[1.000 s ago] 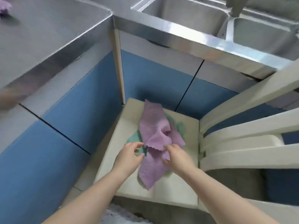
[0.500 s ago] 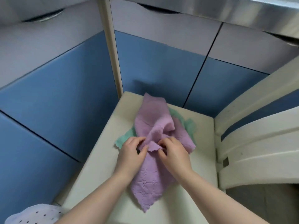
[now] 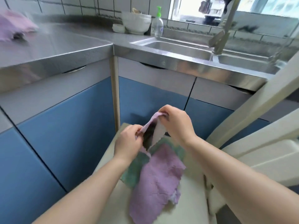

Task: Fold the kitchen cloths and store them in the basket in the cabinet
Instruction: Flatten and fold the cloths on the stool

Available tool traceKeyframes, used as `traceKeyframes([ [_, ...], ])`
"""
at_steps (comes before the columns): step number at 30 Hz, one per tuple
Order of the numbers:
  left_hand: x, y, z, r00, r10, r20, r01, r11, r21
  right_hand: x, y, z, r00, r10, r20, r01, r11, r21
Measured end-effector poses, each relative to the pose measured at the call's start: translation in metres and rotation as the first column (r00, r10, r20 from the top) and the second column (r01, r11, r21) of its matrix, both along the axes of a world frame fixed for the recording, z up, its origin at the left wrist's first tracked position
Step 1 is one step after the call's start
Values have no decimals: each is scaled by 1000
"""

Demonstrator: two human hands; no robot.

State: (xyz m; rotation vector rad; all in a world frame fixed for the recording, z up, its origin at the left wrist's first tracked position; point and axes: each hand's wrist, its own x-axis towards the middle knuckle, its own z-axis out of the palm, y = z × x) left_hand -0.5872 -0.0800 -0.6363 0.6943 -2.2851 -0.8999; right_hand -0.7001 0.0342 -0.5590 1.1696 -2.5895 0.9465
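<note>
Your left hand (image 3: 129, 139) and right hand (image 3: 176, 122) now pinch the purple cloth (image 3: 160, 178), lifting its top edge off the chair seat (image 3: 191, 206); folding barely started.

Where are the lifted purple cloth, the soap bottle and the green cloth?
lifted purple cloth (image 3: 151, 122), head view, upper edge between the hands
soap bottle (image 3: 157, 26), head view, clear body
green cloth (image 3: 136, 168), head view, left part
</note>
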Motion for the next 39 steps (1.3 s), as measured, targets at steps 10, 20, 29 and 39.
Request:
traceKeyframes([
  [10,4,-64,103,986,132,100,-98,951,-295,-26,29,86,974,-90,-208,100,994,34],
  [20,20,-71,156,963,227,144,-142,884,-446,-20,51,106,953,-300,-32,302,949,87],
  [29,66,-64,163,1000,-18,-7,15,951,-310,13,77,95,978,-208,-1,204,961,-187],
  [39,166,-17,90,981,-164,-100,160,986,-51,108,142,12,969,-241,44,242,912,-330],
])
